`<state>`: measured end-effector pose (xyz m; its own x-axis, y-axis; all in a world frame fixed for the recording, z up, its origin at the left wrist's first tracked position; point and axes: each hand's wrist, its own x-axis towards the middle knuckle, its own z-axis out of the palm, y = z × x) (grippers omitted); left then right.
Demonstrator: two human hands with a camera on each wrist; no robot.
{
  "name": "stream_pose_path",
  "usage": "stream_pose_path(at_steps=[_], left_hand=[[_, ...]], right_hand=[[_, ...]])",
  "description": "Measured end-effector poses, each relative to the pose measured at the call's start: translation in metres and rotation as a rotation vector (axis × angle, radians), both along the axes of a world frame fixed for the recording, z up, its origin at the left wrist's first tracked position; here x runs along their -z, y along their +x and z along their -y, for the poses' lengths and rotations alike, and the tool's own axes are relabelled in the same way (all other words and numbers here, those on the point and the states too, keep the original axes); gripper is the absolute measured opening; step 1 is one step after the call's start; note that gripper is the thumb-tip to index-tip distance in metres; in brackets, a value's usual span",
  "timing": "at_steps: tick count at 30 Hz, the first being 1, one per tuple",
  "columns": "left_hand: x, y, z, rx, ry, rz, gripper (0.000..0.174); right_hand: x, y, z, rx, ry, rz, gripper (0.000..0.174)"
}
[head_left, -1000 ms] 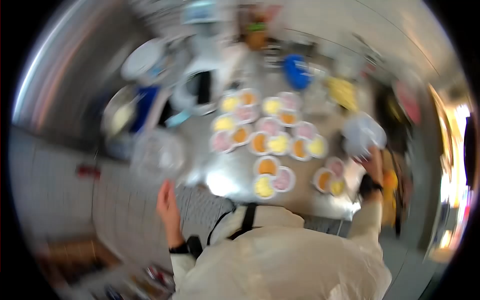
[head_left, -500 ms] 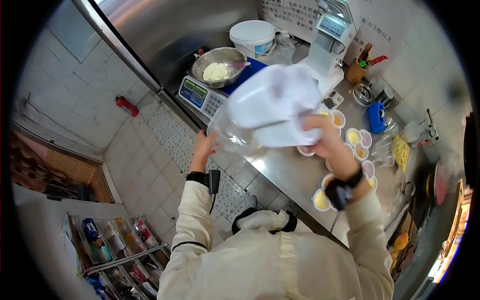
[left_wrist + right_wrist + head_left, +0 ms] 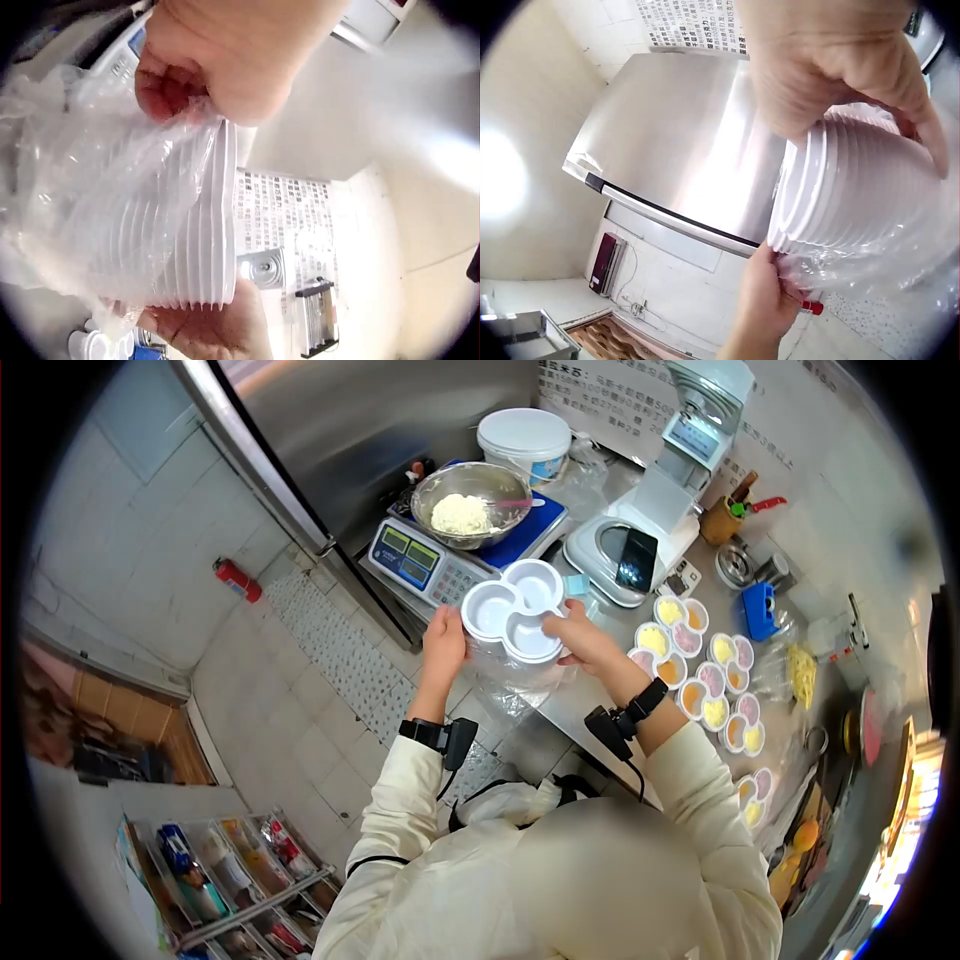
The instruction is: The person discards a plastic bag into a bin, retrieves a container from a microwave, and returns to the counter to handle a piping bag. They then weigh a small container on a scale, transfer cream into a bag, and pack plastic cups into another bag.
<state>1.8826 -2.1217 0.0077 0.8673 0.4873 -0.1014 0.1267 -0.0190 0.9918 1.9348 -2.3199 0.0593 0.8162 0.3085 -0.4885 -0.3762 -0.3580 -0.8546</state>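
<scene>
A stack of white three-compartment plastic bowls (image 3: 492, 610) is held in front of the body, its open side facing up in the head view. Around its lower part hangs a clear plastic bag (image 3: 67, 195). My left hand (image 3: 443, 647) is at the stack's left side, its curled fingers pinching the bag's edge by the rims. The right hand (image 3: 588, 642) grips the stack from the right, thumb at the top bowl's rim. Many nested rims show in the right wrist view, where part of the stack (image 3: 870, 180) lies inside the bag.
Behind the stack, a scale (image 3: 410, 560) bears a steel bowl (image 3: 425, 488) of whitish food. A mixer (image 3: 650, 490) with a phone (image 3: 637, 558) on its base stands at the back. Several filled three-part bowls (image 3: 711, 680) sit on the steel counter (image 3: 590, 710) at right.
The right hand has brought the white bowls from the right side of the counter to the left, into the bag. Both hands now meet at the stack. The head view has turned left.
</scene>
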Motion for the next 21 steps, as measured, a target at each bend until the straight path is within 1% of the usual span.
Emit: stream_pose_path(at_steps=[1,3,4,5,7,8,11,12,13,15,16,17,18,19,20,21], left_hand=[[-0.006,0.001,0.000,0.023,0.006,-0.009,0.026],[-0.027,0.002,0.000,0.048,0.346,-0.002,0.029],[-0.023,0.007,0.000,0.036,0.645,0.013,0.030],[-0.024,0.008,0.000,0.045,0.645,0.017,0.030],[-0.028,0.009,-0.001,0.011,0.587,0.032,0.031],[-0.031,0.010,-0.004,0.031,0.385,0.018,0.031],[-0.046,0.013,-0.008,0.026,0.315,0.086,0.030],[-0.043,0.020,-0.010,0.021,0.499,0.201,0.029],[-0.045,0.023,-0.010,0.021,0.502,0.197,0.029],[-0.071,0.021,0.001,0.258,0.165,0.241,0.028],[-0.075,0.025,0.004,0.321,0.047,0.285,0.027],[-0.085,0.023,0.004,0.314,0.057,0.295,0.027],[-0.099,0.022,0.003,0.334,-0.066,0.281,0.027],[-0.110,0.023,0.004,0.355,-0.193,0.268,0.026],[-0.116,0.023,0.002,0.382,-0.291,0.288,0.025],[-0.123,0.022,0.002,0.435,-0.322,0.331,0.023]], right_hand=[[0.001,0.000,-0.001,0.023,0.006,-0.009,0.076],[-0.001,0.003,-0.004,0.067,0.255,-0.256,0.073],[-0.002,0.000,-0.009,0.095,0.134,-0.193,0.071],[-0.005,-0.002,-0.011,0.104,0.135,-0.192,0.071],[-0.011,-0.003,-0.012,0.031,-0.026,-0.024,0.071],[0.028,0.011,-0.009,0.019,-0.091,0.078,0.075],[0.029,0.004,-0.008,0.064,-0.131,0.082,0.080],[0.041,0.005,-0.009,0.071,-0.195,0.229,0.080],[0.046,0.005,-0.006,0.069,-0.192,0.225,0.080],[0.037,0.001,-0.006,-0.060,-0.263,0.355,0.077],[0.029,-0.002,-0.004,-0.066,-0.257,0.363,0.077],[0.017,-0.006,0.002,-0.101,-0.300,0.488,0.075],[0.009,-0.006,0.007,-0.133,-0.345,0.617,0.073],[0.006,-0.001,0.014,-0.133,-0.342,0.633,0.073],[0.007,0.000,0.023,0.030,-0.414,0.905,0.072],[0.012,0.000,0.031,0.207,-0.484,1.164,0.071]])
